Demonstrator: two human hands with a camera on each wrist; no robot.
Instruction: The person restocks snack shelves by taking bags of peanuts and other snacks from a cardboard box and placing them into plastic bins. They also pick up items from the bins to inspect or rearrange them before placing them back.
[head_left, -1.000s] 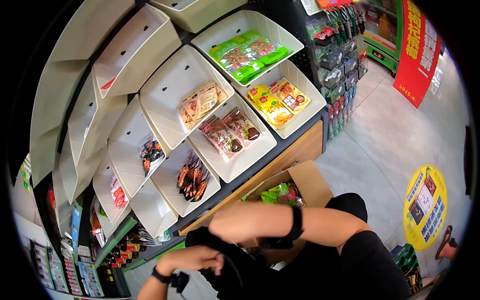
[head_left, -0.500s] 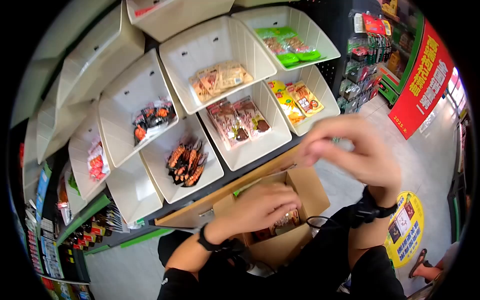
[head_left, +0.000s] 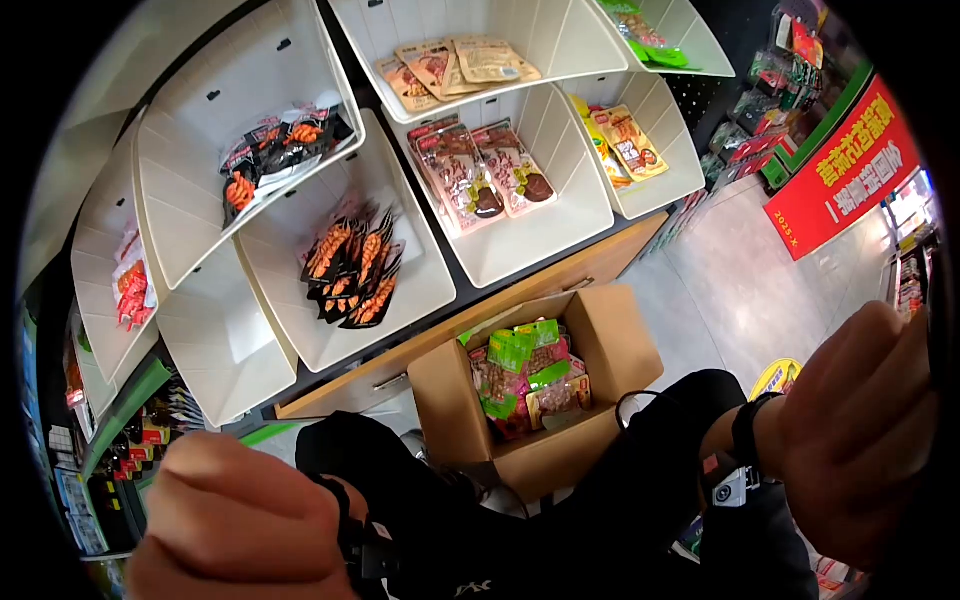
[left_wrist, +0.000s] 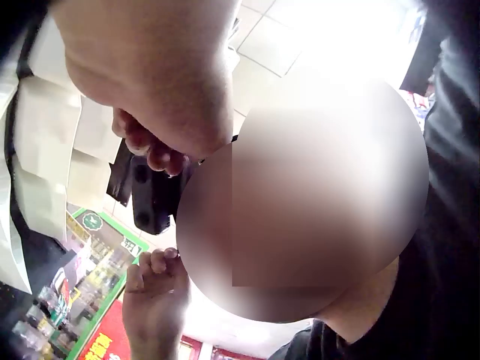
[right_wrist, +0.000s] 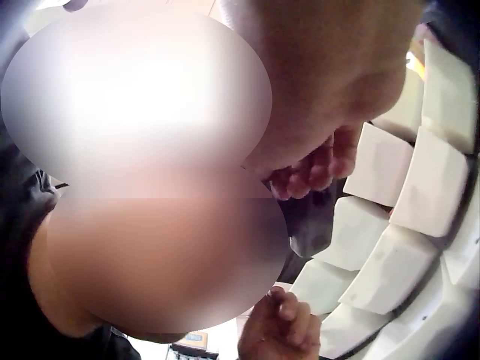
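Note:
Both hands are raised close to the head camera, filling the lower corners of the head view: my left hand point(head_left: 240, 510) and my right hand point(head_left: 860, 440), both with bent fingers. In the left wrist view, curled left fingertips point(left_wrist: 171, 161) lie at a black box-like head camera point(left_wrist: 150, 199). The right wrist view has right fingertips point(right_wrist: 294, 186) bent against the camera's point(right_wrist: 311, 225) other side. A blurred patch hides part of the grip. Below, between the knees, an open cardboard box point(head_left: 545, 470) holds several snack packs point(head_left: 530, 370), green and pink among them.
Tiered white bins stand ahead, with black-and-orange packs point(head_left: 350, 270), pink packs point(head_left: 480, 175), beige packs point(head_left: 455, 70) and yellow packs point(head_left: 630, 145). A wooden drawer front point(head_left: 500, 310) runs beneath them. At the right hangs a red banner point(head_left: 850, 175) over the tiled floor point(head_left: 710, 270).
Both hands have come up from around the cardboard box toward the head. The box's contents now show fully, and the head view has shifted closer to the lower bins.

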